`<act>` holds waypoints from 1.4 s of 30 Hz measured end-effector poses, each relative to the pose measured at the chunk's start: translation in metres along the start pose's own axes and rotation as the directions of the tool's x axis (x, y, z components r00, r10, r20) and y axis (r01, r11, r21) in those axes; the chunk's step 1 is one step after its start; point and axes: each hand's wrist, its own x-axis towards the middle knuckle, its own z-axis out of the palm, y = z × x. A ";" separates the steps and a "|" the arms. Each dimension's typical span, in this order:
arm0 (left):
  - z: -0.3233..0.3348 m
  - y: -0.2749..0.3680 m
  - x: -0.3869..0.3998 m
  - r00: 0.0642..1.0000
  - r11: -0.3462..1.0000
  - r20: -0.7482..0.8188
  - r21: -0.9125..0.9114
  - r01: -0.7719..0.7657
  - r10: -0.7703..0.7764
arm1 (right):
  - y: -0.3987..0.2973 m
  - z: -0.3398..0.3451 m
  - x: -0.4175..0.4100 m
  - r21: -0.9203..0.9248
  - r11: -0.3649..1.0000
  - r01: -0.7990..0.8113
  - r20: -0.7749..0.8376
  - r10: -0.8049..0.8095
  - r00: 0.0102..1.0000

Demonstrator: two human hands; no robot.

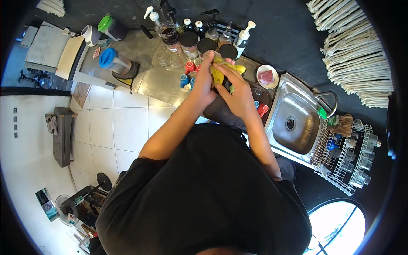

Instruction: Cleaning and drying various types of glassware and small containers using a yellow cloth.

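Both of my hands meet over the steel counter. My left hand (205,78) grips a yellow object (218,76) from its left side. My right hand (237,91) has its fingers over the same object from the right. Fingers cover much of it, so its exact kind is unclear. Just beyond my right hand shows another yellow piece (239,69); whether the two are joined I cannot tell. Small red cups (190,67) and blue cups (184,80) stand left of my hands. Below my hands lies a dark tray (220,110) with a red cup (263,109) at its right end.
Lidded jars (189,44) and pump bottles (243,38) line the wall. A white bowl (267,76) holds something pink. To the right are a steel sink (296,124) and a wire dish rack (344,159) with glasses. A blue-lidded pitcher (114,60) stands left.
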 end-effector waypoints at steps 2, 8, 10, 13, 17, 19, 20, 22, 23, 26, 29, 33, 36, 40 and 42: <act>0.002 0.003 -0.001 1.000 0.996 0.005 -0.088 0.007 -0.007 | -0.007 0.009 -0.002 -0.200 0.977 0.069 -0.195 -0.109 0.975; 0.013 -0.008 -0.006 0.996 0.998 -0.085 -0.057 -0.020 0.015 | 0.022 0.023 0.003 -0.437 0.897 0.064 -0.310 -0.217 0.926; 0.011 -0.010 -0.005 0.993 1.000 -0.116 0.014 -0.025 0.027 | 0.024 0.026 0.005 -0.314 0.949 0.031 -0.347 -0.145 0.927; 0.010 -0.007 -0.005 0.993 0.993 -0.089 0.088 -0.072 0.080 | -0.001 0.022 0.007 -0.074 0.995 -0.072 -0.323 0.045 0.945; 0.023 0.014 -0.011 0.989 0.986 0.072 0.098 -0.136 0.129 | -0.006 0.018 0.010 0.426 0.898 -0.108 -0.145 0.185 0.972; 0.027 0.019 -0.012 0.990 0.984 0.003 0.108 -0.143 0.143 | -0.024 0.016 0.011 0.036 0.999 -0.011 -0.175 0.017 0.984; 0.022 0.021 -0.011 0.993 0.992 0.065 0.080 -0.099 0.094 | -0.034 0.015 0.010 -0.361 0.929 0.087 -0.141 -0.147 0.979; 0.017 0.030 -0.018 0.991 0.999 0.136 0.037 -0.022 0.016 | -0.050 0.021 0.006 -0.295 0.953 0.074 -0.207 -0.139 0.968; 0.011 0.034 -0.018 0.990 0.996 0.140 -0.090 0.008 0.005 | -0.055 0.026 0.005 -0.208 0.976 0.057 -0.255 -0.111 0.961; 0.002 0.051 -0.016 0.993 0.974 0.081 -0.205 0.099 -0.084 | -0.047 0.041 0.013 -0.395 0.918 0.025 -0.254 -0.136 0.958; -0.011 0.066 -0.019 0.993 0.972 0.063 -0.207 0.113 -0.102 | -0.058 0.061 0.019 -0.526 0.847 -0.071 -0.209 -0.048 0.977; 0.002 0.103 -0.028 0.994 0.994 0.006 0.018 0.108 -0.108 | -0.057 0.087 0.042 -0.506 0.863 -0.015 -0.313 -0.167 0.935; -0.017 0.123 -0.017 0.990 0.990 0.132 0.138 0.035 -0.054 | -0.061 0.103 0.061 -0.441 0.897 -0.020 -0.372 -0.162 0.914; -0.038 0.164 -0.018 0.946 0.812 0.249 0.495 -0.309 0.208 | -0.068 0.146 0.079 -0.308 0.947 -0.095 -0.479 -0.068 0.875; -0.065 0.184 -0.005 0.958 0.778 0.259 0.574 -0.257 0.125 | -0.072 0.169 0.093 -0.023 0.996 -0.090 -0.509 0.066 0.858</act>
